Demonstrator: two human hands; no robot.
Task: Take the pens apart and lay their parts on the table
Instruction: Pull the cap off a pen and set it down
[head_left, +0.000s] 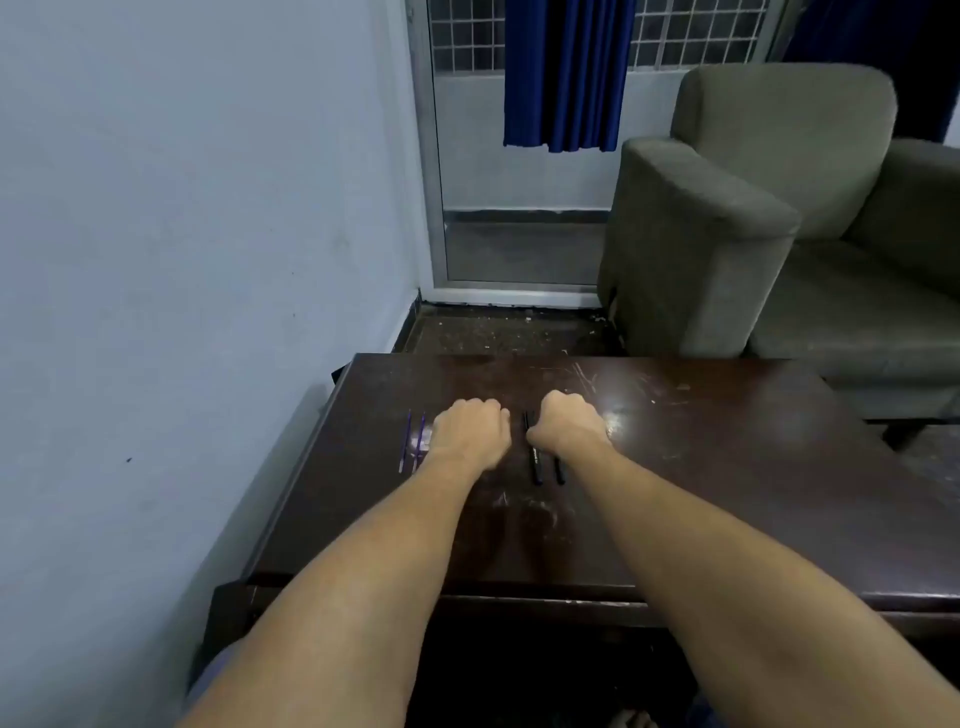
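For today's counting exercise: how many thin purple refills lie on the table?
2. One refill lies leftmost, the second refill beside it, by the left hand, which may hide more.

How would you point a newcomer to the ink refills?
On the dark wooden table, look just left of the left hand. Two thin blue refills lie side by side there, far slimmer than the black pen barrels by the right hand.
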